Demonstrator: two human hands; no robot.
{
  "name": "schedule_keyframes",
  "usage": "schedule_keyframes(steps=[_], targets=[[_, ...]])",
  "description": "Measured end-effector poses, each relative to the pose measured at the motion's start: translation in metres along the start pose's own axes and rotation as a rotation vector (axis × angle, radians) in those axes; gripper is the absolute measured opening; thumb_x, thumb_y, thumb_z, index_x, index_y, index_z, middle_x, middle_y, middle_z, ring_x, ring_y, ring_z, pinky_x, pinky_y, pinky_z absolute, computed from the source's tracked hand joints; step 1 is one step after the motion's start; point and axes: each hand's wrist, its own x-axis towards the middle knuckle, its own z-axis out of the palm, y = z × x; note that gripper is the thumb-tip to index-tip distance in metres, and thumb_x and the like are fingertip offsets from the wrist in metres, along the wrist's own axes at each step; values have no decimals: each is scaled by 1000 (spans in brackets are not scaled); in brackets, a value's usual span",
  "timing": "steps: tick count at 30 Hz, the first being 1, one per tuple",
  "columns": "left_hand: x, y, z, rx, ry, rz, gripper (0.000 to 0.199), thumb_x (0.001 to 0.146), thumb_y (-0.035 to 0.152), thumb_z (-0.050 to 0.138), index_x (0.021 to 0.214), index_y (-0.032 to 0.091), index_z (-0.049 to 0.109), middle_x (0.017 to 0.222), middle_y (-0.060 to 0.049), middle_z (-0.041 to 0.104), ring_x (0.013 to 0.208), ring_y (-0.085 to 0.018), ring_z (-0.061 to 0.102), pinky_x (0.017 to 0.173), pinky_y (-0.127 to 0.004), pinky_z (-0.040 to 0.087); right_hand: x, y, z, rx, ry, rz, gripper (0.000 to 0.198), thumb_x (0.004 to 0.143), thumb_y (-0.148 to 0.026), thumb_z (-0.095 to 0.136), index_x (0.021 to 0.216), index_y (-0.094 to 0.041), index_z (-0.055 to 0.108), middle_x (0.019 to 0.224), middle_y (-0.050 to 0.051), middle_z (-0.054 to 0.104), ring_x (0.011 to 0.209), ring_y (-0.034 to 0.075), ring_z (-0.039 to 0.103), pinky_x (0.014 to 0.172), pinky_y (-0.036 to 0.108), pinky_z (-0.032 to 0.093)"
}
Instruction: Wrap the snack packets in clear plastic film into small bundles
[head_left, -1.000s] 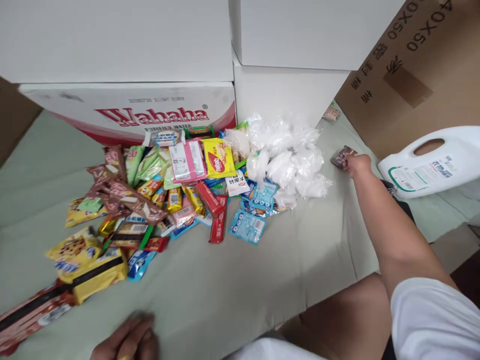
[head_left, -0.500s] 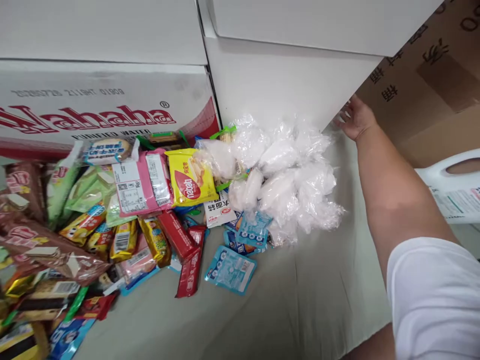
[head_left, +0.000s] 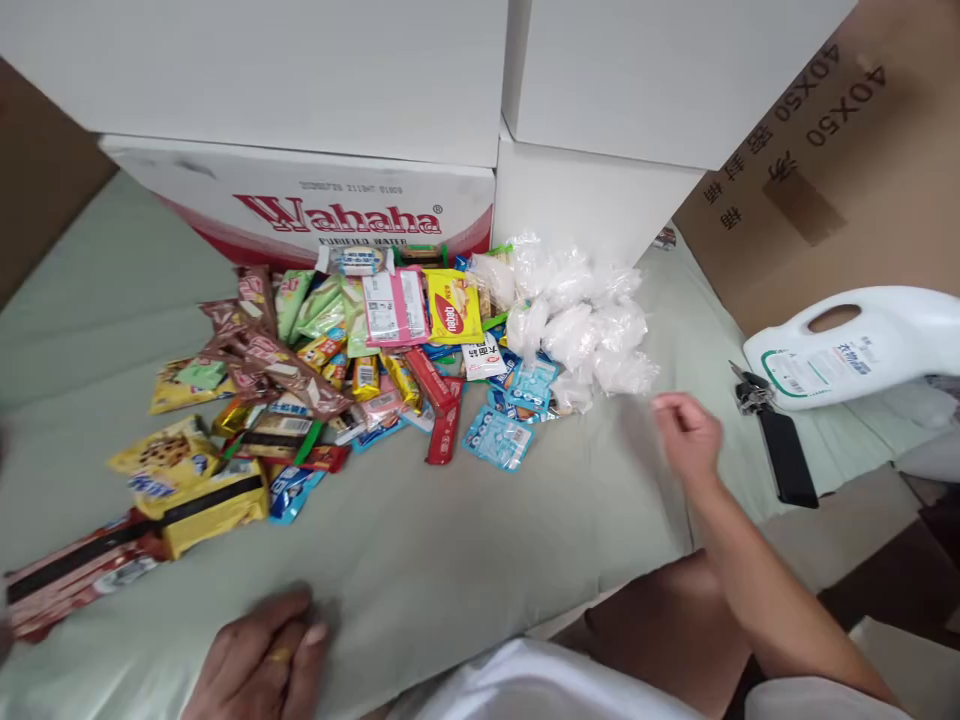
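My right hand (head_left: 686, 435) hovers over the green sheet, just right of the clear plastic-wrapped white bundles (head_left: 581, 325). Its fingers are curled closed, and nothing shows in them. At the bottom left, my left hand (head_left: 259, 665) rests on the sheet with its fingers bent in and no item visible in it; a ring is on one finger. Between and beyond the hands lies a pile of packaged snacks: a yellow wafer pack (head_left: 454, 308), red bars (head_left: 444, 420), light-blue pouches (head_left: 499, 440) and brown wrapped wafers (head_left: 289, 370).
A Wahaha water carton (head_left: 315, 215) and white boxes (head_left: 600, 195) stand behind the pile. On the right are a brown carton (head_left: 787, 170), a white jug (head_left: 862, 345), keys (head_left: 752, 390) and a black flat item (head_left: 786, 458). A long red-brown packet (head_left: 82, 575) lies at the left.
My right hand has drawn back from beside the white box toward me, and its fingers have curled in. The view has pulled back, bringing my left hand, the keys and more snacks into sight.
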Motion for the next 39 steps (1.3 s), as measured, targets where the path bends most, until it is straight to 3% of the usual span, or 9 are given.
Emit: schedule_keyframes(steps=[2, 5, 9, 16, 20, 22, 27, 34, 39], targets=[[9, 8, -2, 9, 10, 54, 9, 91, 22, 64, 84, 25, 69, 92, -5, 73, 79, -22, 70, 76, -37, 56, -28, -14, 28, -126, -188, -99, 14, 85, -41, 76, 90, -29, 77, 89, 4, 69, 73, 21, 58, 68, 34, 45], [12, 14, -6, -19, 31, 92, 13, 92, 16, 65, 81, 22, 67, 89, -5, 72, 77, -19, 69, 76, -33, 55, -32, -27, 66, -288, -235, -141, 21, 89, -41, 68, 105, -29, 77, 110, 9, 69, 90, 25, 63, 76, 35, 48], [8, 18, -12, -159, 31, 9, 20, 96, 15, 60, 78, 22, 66, 89, -4, 72, 77, -16, 70, 71, -26, 55, -28, -42, 78, -203, -190, -81, 20, 92, -39, 61, 91, -25, 75, 97, 8, 69, 89, 23, 62, 78, 35, 50], [48, 65, 15, -618, -117, -160, 15, 99, 31, 56, 96, 22, 68, 104, -8, 70, 85, -17, 69, 74, -29, 60, -104, -88, 67, 736, -331, 609, 31, 69, -36, 86, 85, -23, 63, 66, -6, 51, 47, 6, 29, 37, 17, 23], [96, 82, 56, -922, -187, -83, 50, 89, 42, 72, 134, 24, 60, 147, -17, 55, 125, -27, 62, 88, -39, 63, -137, -102, 86, 905, -446, 789, 30, 67, -26, 88, 83, -21, 64, 67, -5, 52, 46, 4, 27, 35, 14, 22], [110, 79, 74, -1008, -266, -61, 33, 93, 44, 66, 117, 21, 68, 127, -14, 68, 111, -24, 68, 83, -36, 61, -144, -104, 93, 925, -482, 841, 30, 66, -25, 89, 82, -21, 64, 65, -5, 51, 46, 4, 26, 34, 15, 22], [111, 66, 91, -1176, -417, -276, 30, 95, 48, 60, 97, 18, 62, 65, 2, 63, 57, -12, 59, 59, -25, 47, -150, -104, 98, 895, -411, 759, 35, 66, -34, 91, 78, -21, 61, 64, -6, 46, 49, 5, 31, 36, 14, 24], [110, 70, 86, -1064, -259, -268, 24, 95, 44, 55, 93, 20, 60, 87, -2, 64, 74, -15, 61, 73, -29, 49, -168, -109, 108, 535, -292, 468, 47, 75, -61, 83, 101, -23, 69, 96, 4, 68, 81, 17, 59, 62, 25, 50], [119, 60, 83, -1181, -94, -348, 23, 89, 43, 63, 90, 20, 61, 97, -4, 61, 93, -18, 60, 84, -31, 49, -165, -97, 101, 379, -303, 430, 37, 70, -51, 87, 81, -20, 70, 70, -2, 61, 63, 12, 48, 58, 25, 40]])
